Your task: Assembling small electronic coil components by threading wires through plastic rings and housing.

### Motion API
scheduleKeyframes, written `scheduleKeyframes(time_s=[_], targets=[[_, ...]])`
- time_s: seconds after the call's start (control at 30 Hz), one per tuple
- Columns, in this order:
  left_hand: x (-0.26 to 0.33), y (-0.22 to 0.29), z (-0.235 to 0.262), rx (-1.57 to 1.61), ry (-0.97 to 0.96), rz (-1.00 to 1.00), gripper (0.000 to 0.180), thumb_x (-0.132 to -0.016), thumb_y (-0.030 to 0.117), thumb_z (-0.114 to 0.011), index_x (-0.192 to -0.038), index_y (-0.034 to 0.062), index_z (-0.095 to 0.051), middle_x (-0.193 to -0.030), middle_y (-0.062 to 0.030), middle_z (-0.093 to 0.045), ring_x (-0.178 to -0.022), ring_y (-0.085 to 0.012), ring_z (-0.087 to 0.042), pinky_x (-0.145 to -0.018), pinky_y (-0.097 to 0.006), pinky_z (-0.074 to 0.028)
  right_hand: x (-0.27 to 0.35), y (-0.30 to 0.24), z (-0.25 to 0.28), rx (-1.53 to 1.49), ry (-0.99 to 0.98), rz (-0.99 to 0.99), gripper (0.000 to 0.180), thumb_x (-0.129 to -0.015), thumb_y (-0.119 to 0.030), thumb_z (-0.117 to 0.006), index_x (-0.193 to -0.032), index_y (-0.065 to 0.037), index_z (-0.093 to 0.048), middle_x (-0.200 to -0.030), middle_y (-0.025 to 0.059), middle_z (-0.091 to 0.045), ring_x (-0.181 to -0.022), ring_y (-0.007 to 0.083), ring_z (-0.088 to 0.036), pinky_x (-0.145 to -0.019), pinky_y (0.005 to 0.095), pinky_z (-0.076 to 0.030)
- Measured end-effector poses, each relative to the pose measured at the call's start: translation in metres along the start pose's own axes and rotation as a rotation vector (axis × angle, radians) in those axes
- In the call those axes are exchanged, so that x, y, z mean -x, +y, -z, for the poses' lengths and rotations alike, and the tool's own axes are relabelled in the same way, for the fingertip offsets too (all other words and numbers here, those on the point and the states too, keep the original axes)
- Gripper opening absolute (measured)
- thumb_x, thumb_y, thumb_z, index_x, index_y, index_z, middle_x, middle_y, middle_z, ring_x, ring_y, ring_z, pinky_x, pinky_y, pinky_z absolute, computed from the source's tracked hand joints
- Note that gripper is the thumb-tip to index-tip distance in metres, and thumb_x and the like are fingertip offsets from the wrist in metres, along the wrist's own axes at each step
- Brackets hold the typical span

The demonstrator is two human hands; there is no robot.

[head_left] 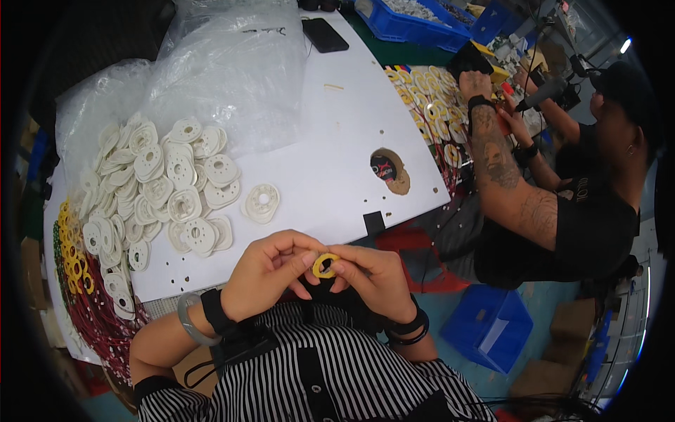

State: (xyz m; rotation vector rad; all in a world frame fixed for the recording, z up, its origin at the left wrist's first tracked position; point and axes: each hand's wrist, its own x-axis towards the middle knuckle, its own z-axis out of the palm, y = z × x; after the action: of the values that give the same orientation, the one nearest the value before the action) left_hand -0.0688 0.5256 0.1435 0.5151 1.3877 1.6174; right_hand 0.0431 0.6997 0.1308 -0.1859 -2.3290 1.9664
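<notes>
White table (pixel 337 141) first: big pile of pale plates (pixel 157 190) on the left, none of those I can make out wearing yellow, so I'd guess plenty left, plus a heap of yellow rings (pixel 76 266) at far left. Left hand (pixel 264 271) and right hand (pixel 376 278) both have fingers pinched on one ring (pixel 318 271) at the near edge; it's on no plate, so that piece looks unfinished. Writing-wise: dark scrawl on the far bag (pixel 232 77), illegible; printed round patch (pixel 383 167) on the right.
</notes>
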Motion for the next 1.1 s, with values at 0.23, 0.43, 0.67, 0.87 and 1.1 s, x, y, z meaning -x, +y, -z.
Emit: scheduleKeyframes(time_s=[0.23, 0.43, 0.67, 0.87, 1.1], targets=[[-0.001, -0.004, -0.002, 0.024, 0.02, -0.007, 0.025, -0.099, 0.018, -0.047, -0.116, -0.0003, -0.055, -0.1, -0.0063, -0.061, -0.087, -0.0096, -0.061, -0.061, -0.022, -0.057, -0.003, -0.003, -0.003, -0.02, 0.051, -0.034, 0.025, -0.091, -0.006, -0.06, -0.114, 0.002, -0.062, -0.09, 0.009, -0.07, -0.065, 0.0093, -0.066, -0.058, 0.0194, -0.052], [-0.001, -0.005, -0.004, 0.027, 0.018, -0.027, 0.02, -0.095, 0.009, -0.054, -0.112, -0.0017, -0.054, -0.098, -0.0105, -0.064, -0.09, -0.0156, -0.065, -0.062, -0.025, -0.059, 0.001, 0.0, -0.003, -0.066, 0.065, -0.046, 0.024, -0.091, -0.007, -0.06, -0.113, 0.002, -0.062, -0.09, 0.0101, -0.07, -0.067, 0.01, -0.066, -0.058, 0.0196, -0.052], [0.001, -0.008, -0.005, -0.027, 0.062, -0.053, 0.021, -0.095, 0.011, -0.055, -0.113, -0.0009, -0.055, -0.099, -0.0066, -0.064, -0.086, -0.0096, -0.063, -0.065, -0.02, -0.055, 0.001, 0.004, -0.011, -0.069, 0.12, 0.079, 0.019, -0.091, -0.004, -0.059, -0.109, 0.004, -0.062, -0.091, 0.009, -0.068, -0.067, 0.0086, -0.064, -0.058, 0.0187, -0.052], [0.002, -0.004, -0.008, -0.06, 0.092, -0.081, 0.023, -0.095, 0.009, -0.056, -0.116, -0.0011, -0.054, -0.104, -0.0077, -0.063, -0.088, -0.0096, -0.062, -0.067, -0.021, -0.055, -0.004, 0.016, -0.017, -0.083, 0.179, 0.13, 0.018, -0.091, -0.005, -0.06, -0.108, 0.002, -0.062, -0.085, 0.008, -0.068, -0.062, 0.0066, -0.061, -0.053, 0.0193, -0.048], [-0.002, -0.008, -0.002, -0.059, 0.076, -0.075, 0.026, -0.094, 0.008, -0.056, -0.118, -0.0005, -0.052, -0.107, -0.0079, -0.062, -0.093, -0.0098, -0.06, -0.07, -0.022, -0.055, -0.004, 0.021, -0.02, -0.22, 0.2, 0.093, 0.023, -0.092, -0.004, -0.059, -0.113, 0.004, -0.058, -0.086, 0.0094, -0.068, -0.065, 0.0071, -0.061, -0.056, 0.0192, -0.05]])
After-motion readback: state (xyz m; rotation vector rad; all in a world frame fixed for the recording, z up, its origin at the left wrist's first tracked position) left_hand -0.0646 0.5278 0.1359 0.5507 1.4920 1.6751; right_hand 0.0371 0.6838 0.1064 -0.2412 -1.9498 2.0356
